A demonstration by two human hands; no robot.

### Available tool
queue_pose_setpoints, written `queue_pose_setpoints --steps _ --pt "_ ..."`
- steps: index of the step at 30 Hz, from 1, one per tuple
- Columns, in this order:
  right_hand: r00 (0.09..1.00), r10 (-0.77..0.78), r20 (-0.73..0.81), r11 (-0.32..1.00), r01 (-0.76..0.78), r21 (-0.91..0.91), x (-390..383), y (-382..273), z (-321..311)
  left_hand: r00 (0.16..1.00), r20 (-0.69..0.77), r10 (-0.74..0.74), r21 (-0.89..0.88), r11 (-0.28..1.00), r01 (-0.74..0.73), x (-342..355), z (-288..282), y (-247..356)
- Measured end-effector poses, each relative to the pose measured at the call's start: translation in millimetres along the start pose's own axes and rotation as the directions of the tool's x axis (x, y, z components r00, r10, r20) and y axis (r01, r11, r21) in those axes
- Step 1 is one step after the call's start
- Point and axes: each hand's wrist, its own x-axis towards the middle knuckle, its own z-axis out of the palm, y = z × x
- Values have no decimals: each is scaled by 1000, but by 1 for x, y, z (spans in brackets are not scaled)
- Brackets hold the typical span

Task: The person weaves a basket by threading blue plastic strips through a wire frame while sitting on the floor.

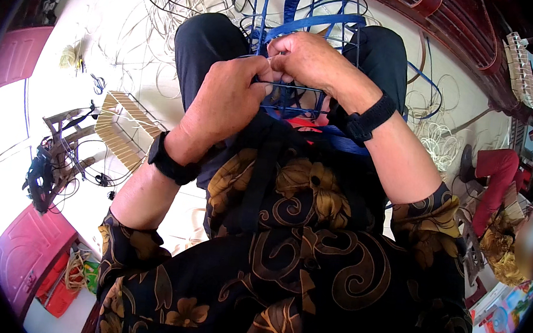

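Between my knees stands a wire frame (292,87) with blue flat strips (313,24) wound and threaded through it. My left hand (234,94) is closed at the frame's near left part, thumb at a horizontal bar, fingertips meeting those of the other hand. My right hand (306,63) arches over the frame from the right, fingers bent and pinched beside the left fingertips. What the two hands pinch is hidden by the fingers. A red item (304,124) shows under the frame, against my dark trousers.
Loose pale strands (166,8) lie on the floor. At left are a slatted bamboo-like piece (119,130), a dark stand (69,132) with cords and pink chairs (28,254). Dark red wooden furniture (440,24) lines the upper right. Another person (503,185) in red trousers is at right.
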Motion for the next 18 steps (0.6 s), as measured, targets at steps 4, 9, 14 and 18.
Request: queue_pose_setpoints --steps 4,9,14,18 --pt "997 72 33 987 -76 142 -1 1 2 996 72 -50 29 998 48 4 -2 0" --pt "994 106 -39 971 -95 218 -8 -7 -2 991 112 -70 59 996 64 7 -6 -1" --pt "986 -1 -165 949 53 311 -14 -3 3 993 49 -105 28 994 104 4 -3 7" --pt "962 -70 -264 950 145 275 -23 -4 9 998 -56 -9 11 1000 10 -3 6 3"
